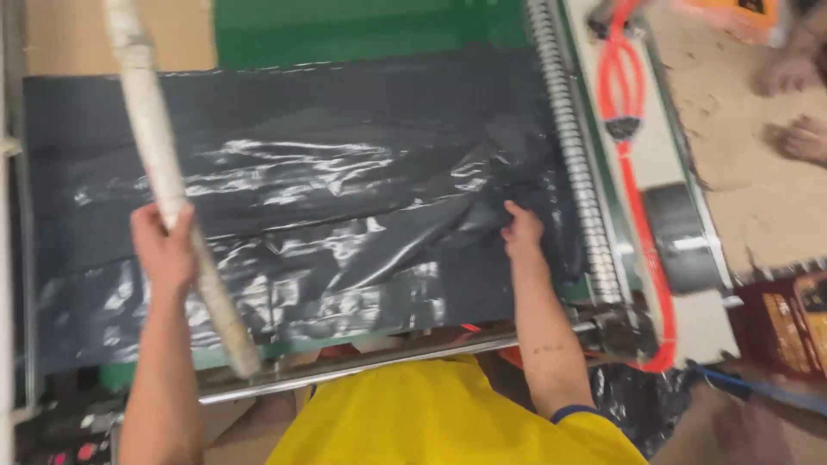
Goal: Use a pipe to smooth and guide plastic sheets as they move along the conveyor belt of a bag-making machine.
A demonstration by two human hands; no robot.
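A wide sheet of shiny black plastic film (pixel 327 207) lies spread over a green machine bed. My left hand (pixel 164 245) is wrapped around a long whitish cardboard tube (pixel 151 129) that slants from the top left down toward the front rail. My right hand (pixel 521 228) pinches a wrinkled fold of the black film near its right edge, just left of a ribbed metal roller (pixel 573 146).
A bright red coiled hose (pixel 633 146) runs down the machine's right side. A metal front rail (pixel 362 366) edges the bed. Another person's bare feet (pixel 792 103) stand on the sandy floor at the upper right. More black film (pixel 637 400) hangs below the right end.
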